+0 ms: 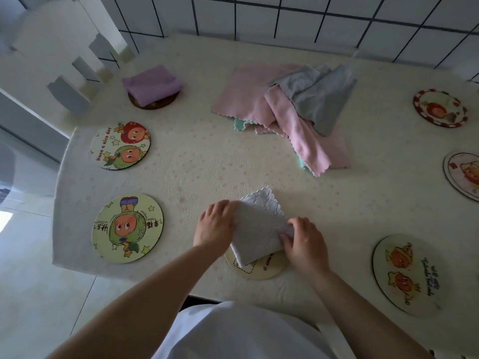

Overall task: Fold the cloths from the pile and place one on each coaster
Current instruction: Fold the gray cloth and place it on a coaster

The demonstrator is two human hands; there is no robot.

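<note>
At lower centre of the frame a folded white cloth (259,229) lies tilted as a diamond, its lower corner resting on a pale coaster (261,270) near the counter's (197,161) front edge, its scalloped upper corner reaching past the coaster onto the counter. The left hand (215,226) presses on the cloth's left edge, fingers curled over it and the grip closed on the fabric. The right hand (304,242) pinches the cloth's right corner between thumb and fingers, that grip also closed on it, so the cloth sits between the two hands and slightly above them in the frame. Upper centre holds the pile (285,107): pink cloths spread flat, a grey cloth (318,97) crumpled on top, and a bit of mint green showing at the lower edges. At upper left a folded purple cloth (151,82) sits on a dark coaster (155,103). Two bare cartoon coasters lie along the left side, one reading "Have a nice day" (120,145) and a green one (127,228) below it. On the right are three more bare coasters: a red-rimmed one (439,108) at the top, one (462,174) cut off by the frame's edge, and one with orange figures (407,274) at lower right. A white tiled wall (311,16) with dark grout runs behind the counter.
</note>
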